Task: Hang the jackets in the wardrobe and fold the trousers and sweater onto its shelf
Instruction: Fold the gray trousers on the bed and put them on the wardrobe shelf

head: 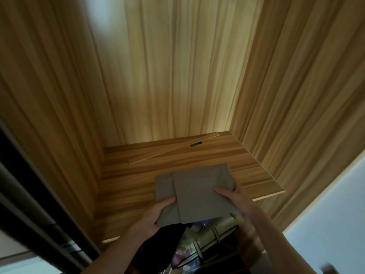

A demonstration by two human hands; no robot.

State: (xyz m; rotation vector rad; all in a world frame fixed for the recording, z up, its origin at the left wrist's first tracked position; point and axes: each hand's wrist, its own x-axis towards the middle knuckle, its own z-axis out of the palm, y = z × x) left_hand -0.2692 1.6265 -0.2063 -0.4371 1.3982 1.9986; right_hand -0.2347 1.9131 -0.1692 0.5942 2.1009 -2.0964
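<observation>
The folded grey-brown garment (195, 192), flat and rectangular with one flap on its left side, lies in the lower centre of the frame, half on the wooden shelf (126, 194) and half over its front edge. The left hand (152, 218) grips its lower left corner, thumb on top. The right hand (235, 196) holds its right edge, fingers curled under. Behind it the shelf is bare up to a thin wooden strip (173, 148) near the back wall.

Right grip (230, 196) fingers hidden under folded garment (197, 192); lower clothes (177, 246) indistinct.

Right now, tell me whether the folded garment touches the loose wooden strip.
Apart. The head view shows bare shelf between the folded garment and the wooden strip.
</observation>
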